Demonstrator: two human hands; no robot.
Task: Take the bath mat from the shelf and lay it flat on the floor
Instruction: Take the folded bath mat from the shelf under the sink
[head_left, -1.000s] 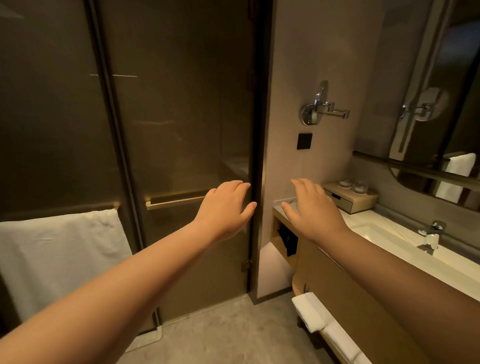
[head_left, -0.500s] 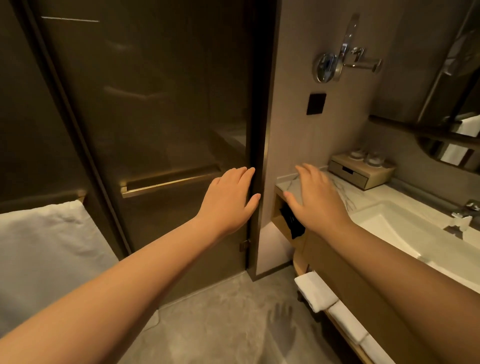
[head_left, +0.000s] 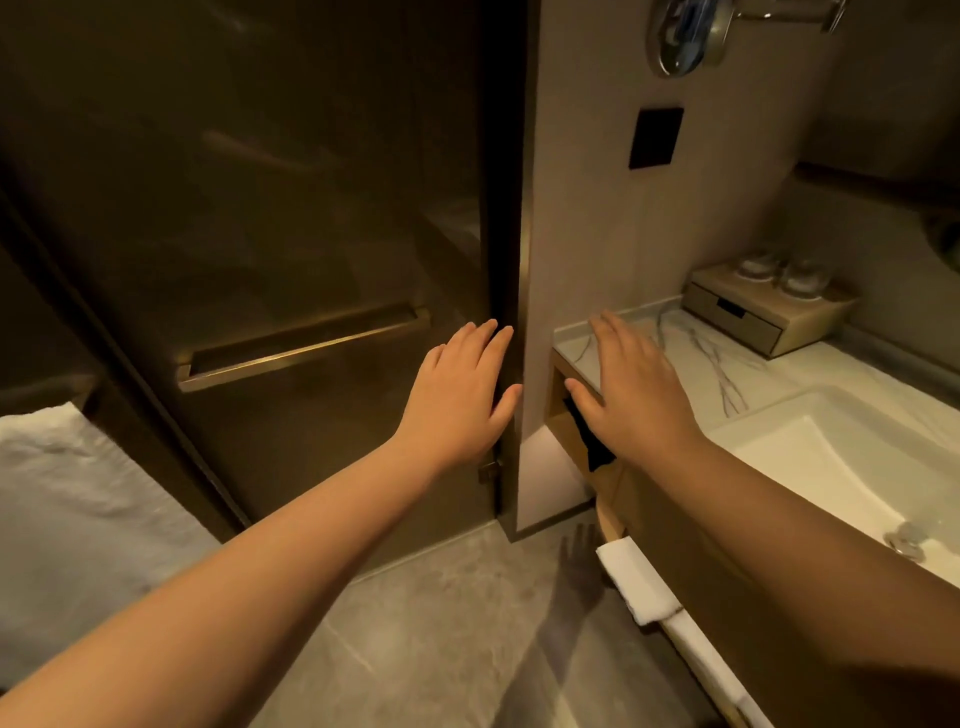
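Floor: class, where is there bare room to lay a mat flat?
The grey floor is bare between the glass door and the vanity. The low shelf is crowded with folded white towels.

A glass door (head_left: 260, 234) with a handle bar (head_left: 306, 348) fills the left and centre, and a towel (head_left: 62, 519) hangs at the far left in front of it. Right of the door stands a narrow wall (head_left: 587, 208), and right of that runs the counter (head_left: 727, 374) with a sink (head_left: 857, 467) set in it and a small box (head_left: 748, 322) at its back carrying two glasses (head_left: 784, 273). Folded towels (head_left: 639, 582) lie on the low shelf (head_left: 610, 525) under the counter, just above the floor (head_left: 441, 634).
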